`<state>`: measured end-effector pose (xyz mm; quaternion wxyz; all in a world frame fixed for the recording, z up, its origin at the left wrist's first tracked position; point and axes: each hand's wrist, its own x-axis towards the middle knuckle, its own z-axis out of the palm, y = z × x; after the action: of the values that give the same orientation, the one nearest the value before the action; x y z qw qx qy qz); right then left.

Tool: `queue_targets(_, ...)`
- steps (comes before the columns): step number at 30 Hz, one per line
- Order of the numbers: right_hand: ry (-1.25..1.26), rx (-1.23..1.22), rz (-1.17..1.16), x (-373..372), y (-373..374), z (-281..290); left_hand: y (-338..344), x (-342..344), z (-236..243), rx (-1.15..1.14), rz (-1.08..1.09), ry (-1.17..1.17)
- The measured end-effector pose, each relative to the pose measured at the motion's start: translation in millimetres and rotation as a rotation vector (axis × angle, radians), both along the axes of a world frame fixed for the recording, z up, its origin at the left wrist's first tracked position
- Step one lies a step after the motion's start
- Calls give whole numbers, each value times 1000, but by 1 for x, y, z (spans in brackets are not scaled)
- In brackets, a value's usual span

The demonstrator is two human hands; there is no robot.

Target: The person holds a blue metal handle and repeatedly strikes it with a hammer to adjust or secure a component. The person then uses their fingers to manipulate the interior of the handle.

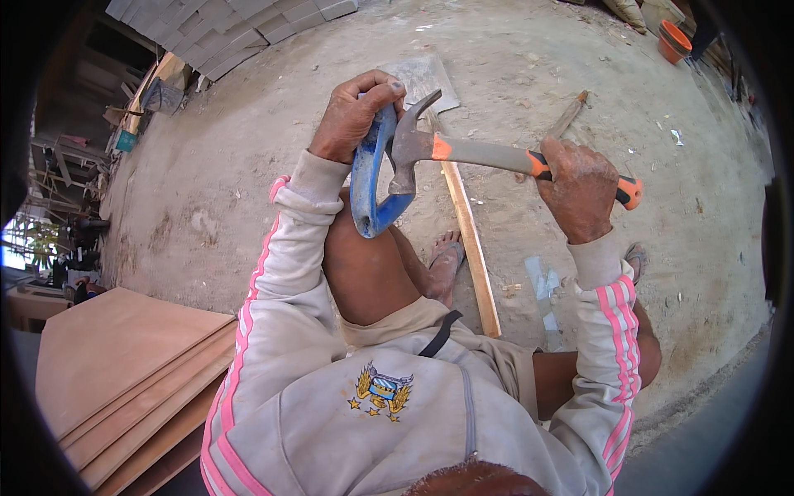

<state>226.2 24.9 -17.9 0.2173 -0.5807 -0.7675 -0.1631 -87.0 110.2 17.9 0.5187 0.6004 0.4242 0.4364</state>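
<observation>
My left hand is closed on the upper end of a worn blue loop-shaped tool, its exact kind unclear from this angle. In my right hand is a claw hammer with a grey and orange handle, gripped near the handle's end. The hammer's steel head lies across the blue loop, its face against or just over the lower side and its claw pointing up and away. Both tools are held above my bent legs.
A long wooden strip lies between my feet, with a grey flat sheet beyond it. Plywood sheets are stacked at the near left. Grey blocks stand at the far left, an orange bucket at the far right.
</observation>
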Motion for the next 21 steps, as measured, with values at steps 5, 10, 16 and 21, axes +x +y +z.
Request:
queue_targets(5, -149, 166, -3, 45, -4, 0, -14, 27, 7, -87, -149, 66)
queue_targets(10, -170, 171, -47, 80, -27, -6, -10, 66, 2, 20, -363, 238)
queue_targets(16, -115, 173, 72, 102, -48, -10, -17, 76, -7, 45, -472, 329)
queue_targets(21, 51, 126, 212, 112, -73, -16, -18, 122, -12, 33, -630, 275)
